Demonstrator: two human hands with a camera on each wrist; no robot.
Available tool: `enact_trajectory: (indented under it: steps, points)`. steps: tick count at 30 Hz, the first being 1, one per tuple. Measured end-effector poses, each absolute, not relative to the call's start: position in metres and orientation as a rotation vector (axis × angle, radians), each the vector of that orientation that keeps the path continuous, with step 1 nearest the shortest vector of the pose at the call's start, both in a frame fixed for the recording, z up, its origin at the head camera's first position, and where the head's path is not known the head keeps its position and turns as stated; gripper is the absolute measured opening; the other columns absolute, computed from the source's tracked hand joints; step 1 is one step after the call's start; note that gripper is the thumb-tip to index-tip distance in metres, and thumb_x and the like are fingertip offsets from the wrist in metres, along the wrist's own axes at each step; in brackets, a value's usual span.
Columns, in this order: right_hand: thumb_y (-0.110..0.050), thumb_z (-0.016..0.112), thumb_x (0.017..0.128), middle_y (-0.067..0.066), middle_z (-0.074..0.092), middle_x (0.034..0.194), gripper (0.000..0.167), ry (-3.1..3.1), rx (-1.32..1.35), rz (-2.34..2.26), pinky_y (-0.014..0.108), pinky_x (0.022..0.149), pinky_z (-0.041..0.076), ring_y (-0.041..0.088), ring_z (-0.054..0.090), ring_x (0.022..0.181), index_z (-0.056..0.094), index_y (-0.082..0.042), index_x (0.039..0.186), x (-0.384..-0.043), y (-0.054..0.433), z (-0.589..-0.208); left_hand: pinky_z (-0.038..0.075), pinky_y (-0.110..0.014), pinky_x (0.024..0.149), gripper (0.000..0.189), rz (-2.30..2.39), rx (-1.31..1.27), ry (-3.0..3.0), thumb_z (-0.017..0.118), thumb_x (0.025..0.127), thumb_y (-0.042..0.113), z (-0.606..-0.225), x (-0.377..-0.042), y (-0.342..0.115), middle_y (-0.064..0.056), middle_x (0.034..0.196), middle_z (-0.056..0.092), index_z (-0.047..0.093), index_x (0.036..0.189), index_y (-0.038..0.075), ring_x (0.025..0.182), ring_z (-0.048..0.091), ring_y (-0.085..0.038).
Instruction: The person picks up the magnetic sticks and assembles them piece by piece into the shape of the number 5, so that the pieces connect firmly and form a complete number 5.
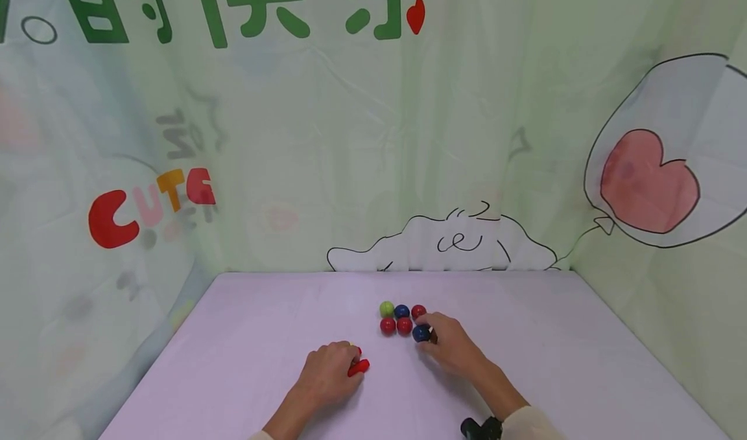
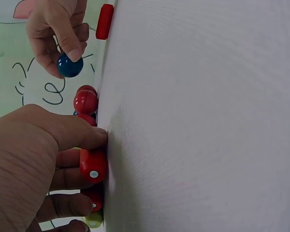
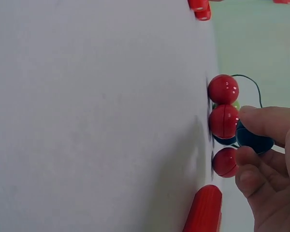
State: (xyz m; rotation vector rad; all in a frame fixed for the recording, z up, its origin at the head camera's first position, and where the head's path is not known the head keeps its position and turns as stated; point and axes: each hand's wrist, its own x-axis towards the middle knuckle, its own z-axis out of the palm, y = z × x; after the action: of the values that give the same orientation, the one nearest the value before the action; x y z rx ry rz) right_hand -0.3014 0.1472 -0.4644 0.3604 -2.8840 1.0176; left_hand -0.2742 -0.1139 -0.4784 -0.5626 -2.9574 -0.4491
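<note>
My right hand (image 1: 452,346) pinches a glossy blue ball (image 2: 70,65) between thumb and fingers, at the right end of a small two-row cluster. Beside it the cluster holds a green ball (image 1: 387,308), another blue ball (image 1: 401,311) and red balls (image 1: 388,326). Nearer the front, my left hand (image 1: 329,372) curls over short red rods on the tabletop. Its thumb and fingers grip one red rod (image 2: 93,166) with a white dot on its end. A second red rod (image 2: 93,197) and a yellow-green piece (image 2: 94,220) lie by its other fingers, partly covered.
Another red rod (image 3: 204,210) lies near the right hand, hidden in the head view. A black object (image 1: 481,429) shows by the right sleeve. The pale tabletop (image 1: 245,336) ends at a printed curtain (image 1: 280,168) behind and on both sides.
</note>
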Motion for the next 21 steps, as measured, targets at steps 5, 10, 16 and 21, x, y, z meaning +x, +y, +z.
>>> enact_trajectory:
  steps: [5,10,16,21]
  points:
    - [-0.006,0.082,0.082,-0.001,0.062,0.098,0.041,-2.883,0.363,1.057,0.029,0.072,0.051,0.015,0.054,0.083,0.068,-0.008,0.121,-0.294,0.148,-0.464,0.051,-0.033,0.064,0.022,-0.453,-0.568,-2.954,0.080,0.083,0.028,-0.479,-0.275,-0.114,0.008,0.083,0.064,0.076,0.099,0.012,0.071,0.053,-0.008]
    - [-0.008,0.083,0.082,-0.001,0.062,0.099,0.045,-2.938,0.322,1.047,0.029,0.073,0.052,0.016,0.054,0.084,0.068,-0.008,0.124,-0.289,0.146,-0.464,0.052,-0.033,0.065,0.022,-0.456,-0.561,-2.962,0.080,0.083,0.028,-0.479,-0.275,-0.114,0.007,0.084,0.064,0.076,0.099,0.012,0.071,0.054,-0.008]
    - [-0.009,0.083,0.082,-0.001,0.063,0.096,0.043,-2.939,0.308,1.063,0.028,0.069,0.050,0.015,0.054,0.080,0.069,-0.007,0.122,-0.281,0.146,-0.465,0.052,-0.034,0.066,0.023,-0.453,-0.559,-2.972,0.080,0.084,0.028,-0.480,-0.275,-0.114,0.007,0.084,0.064,0.076,0.100,0.012,0.072,0.054,-0.008]
    - [-0.010,0.084,0.081,-0.001,0.063,0.094,0.041,-2.923,0.277,1.091,0.027,0.067,0.050,0.015,0.054,0.080,0.070,-0.007,0.119,-0.276,0.147,-0.467,0.051,-0.034,0.066,0.023,-0.465,-0.566,-2.969,0.079,0.084,0.027,-0.481,-0.275,-0.114,0.008,0.084,0.063,0.075,0.101,0.012,0.072,0.054,-0.009]
